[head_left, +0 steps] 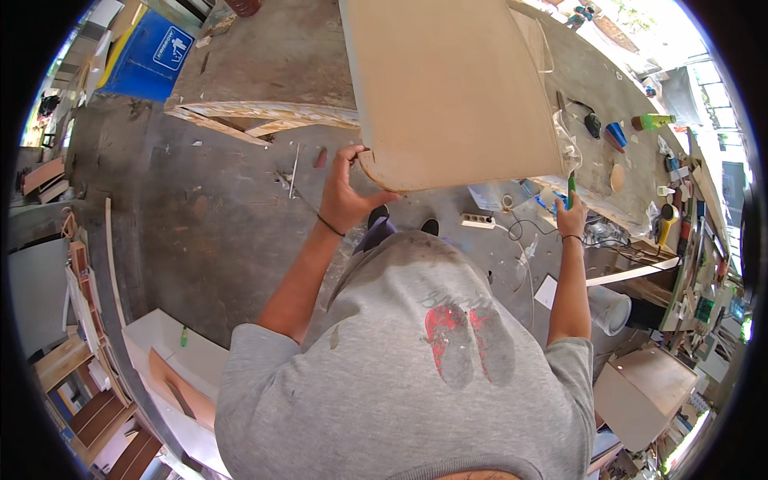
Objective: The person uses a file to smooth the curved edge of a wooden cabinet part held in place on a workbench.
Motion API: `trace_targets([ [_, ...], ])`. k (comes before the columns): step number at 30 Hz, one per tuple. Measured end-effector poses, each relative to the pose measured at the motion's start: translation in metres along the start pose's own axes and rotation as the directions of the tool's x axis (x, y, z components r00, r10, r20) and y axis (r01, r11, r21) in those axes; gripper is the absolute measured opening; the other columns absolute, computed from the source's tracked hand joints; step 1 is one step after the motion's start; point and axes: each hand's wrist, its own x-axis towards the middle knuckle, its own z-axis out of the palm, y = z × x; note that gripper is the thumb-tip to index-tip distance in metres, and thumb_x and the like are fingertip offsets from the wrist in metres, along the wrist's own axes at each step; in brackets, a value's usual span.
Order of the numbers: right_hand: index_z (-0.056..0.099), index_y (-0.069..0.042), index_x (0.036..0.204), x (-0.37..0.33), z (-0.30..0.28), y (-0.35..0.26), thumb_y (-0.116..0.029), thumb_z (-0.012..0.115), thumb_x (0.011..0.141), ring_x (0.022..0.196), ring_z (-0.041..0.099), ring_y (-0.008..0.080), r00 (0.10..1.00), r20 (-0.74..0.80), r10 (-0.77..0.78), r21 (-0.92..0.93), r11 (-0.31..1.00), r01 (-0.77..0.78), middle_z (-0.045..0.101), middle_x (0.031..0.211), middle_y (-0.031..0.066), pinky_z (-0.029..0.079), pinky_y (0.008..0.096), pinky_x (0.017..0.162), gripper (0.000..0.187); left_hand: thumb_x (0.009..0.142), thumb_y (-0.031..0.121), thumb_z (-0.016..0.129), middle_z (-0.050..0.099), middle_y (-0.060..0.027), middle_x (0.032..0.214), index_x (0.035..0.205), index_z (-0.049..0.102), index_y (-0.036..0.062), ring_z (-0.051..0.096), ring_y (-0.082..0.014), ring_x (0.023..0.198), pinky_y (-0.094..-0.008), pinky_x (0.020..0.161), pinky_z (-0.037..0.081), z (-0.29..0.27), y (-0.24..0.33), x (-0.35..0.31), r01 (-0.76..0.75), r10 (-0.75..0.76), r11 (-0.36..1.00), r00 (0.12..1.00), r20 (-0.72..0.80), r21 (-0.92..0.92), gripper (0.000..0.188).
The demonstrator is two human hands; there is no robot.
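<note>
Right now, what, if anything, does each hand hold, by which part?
Left hand: the board, by its near-left corner. Right hand: a green object, by its near end; kind unclear.

Daylight glares from the upper right, bleaching the windows [712, 98] nearly white; the floor [208, 240] lies dimmer, and fisheye distortion bends edges toward a black rim.

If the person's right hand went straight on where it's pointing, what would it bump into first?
Probably the crumpled clear plastic beside the pale board, with the green object in the right hand leading; depth is unclear, so it might pass above.
</note>
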Motion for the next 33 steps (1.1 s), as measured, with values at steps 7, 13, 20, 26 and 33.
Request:
trace_targets([
  [7,0.058,-0.010,0.121,0.033,0.018,0.012,-0.030,0.063,0.079,0.107,0.056,0.0394,0.994,-0.096,-0.048,0.009,0.999,0.049,0.059,0.115,0.0220,0.045,0.0464,0.091,0.046,0.058,0.039,0.090,0.054,-0.0136,0.118,0.127,0.044,0.0022,0.055,-0.0260,0.108,-0.0374,0.094,0.044,-0.010,0.017,-0.004,0.064,-0.064,0.998,0.998,-0.028,0.019,0.090],
  [13,0.059,-0.007,0.115,0.046,0.015,0.015,-0.027,0.055,0.081,0.098,0.060,0.0427,0.997,0.040,0.065,0.166,0.983,-0.071,0.064,0.104,0.0242,0.046,0.0478,0.086,0.040,0.062,0.040,0.087,0.053,-0.0152,0.126,0.129,0.045,0.0034,0.051,-0.0294,0.118,-0.0418,0.102,0.036,0.004,0.056,0.012,-0.209,0.267,0.897,0.959,-0.099,0.390,0.086],
  [20,0.061,-0.007,0.101,0.003,-0.032,0.012,-0.025,0.056,0.087,0.059,0.055,0.0136,0.914,0.365,0.179,0.732,0.551,-0.400,0.057,0.073,0.0030,0.043,0.0270,0.051,0.023,0.068,0.021,0.082,0.059,-0.0110,0.123,0.104,0.063,0.0061,0.051,-0.0300,0.121,-0.0432,0.103,0.037,0.031,0.078,0.022,-0.277,0.156,0.773,0.955,0.252,0.570,0.043],
  [26,0.053,-0.008,0.109,-0.070,-0.093,0.009,-0.022,0.060,0.093,0.055,0.043,0.0051,0.976,0.194,0.095,0.963,0.169,-0.207,0.046,0.071,-0.0029,0.036,0.0209,0.048,0.023,0.075,0.016,0.076,0.065,-0.0098,0.111,0.086,0.064,0.0061,0.058,-0.0293,0.110,-0.0422,0.097,0.042,0.016,0.080,0.016,-0.277,0.171,0.801,0.955,0.241,0.530,0.019],
  [33,0.049,-0.001,0.108,-0.099,-0.111,-0.025,-0.020,0.054,0.097,0.058,0.044,0.0099,0.996,-0.079,-0.028,0.976,0.203,0.083,0.045,0.070,0.0026,0.038,0.0230,0.052,0.023,0.088,0.011,0.063,0.065,-0.0085,0.113,0.112,0.062,0.0016,0.059,-0.0193,0.109,-0.0306,0.093,0.046,-0.031,0.034,0.005,0.298,-0.288,0.954,0.904,-0.316,-0.019,0.025],
])
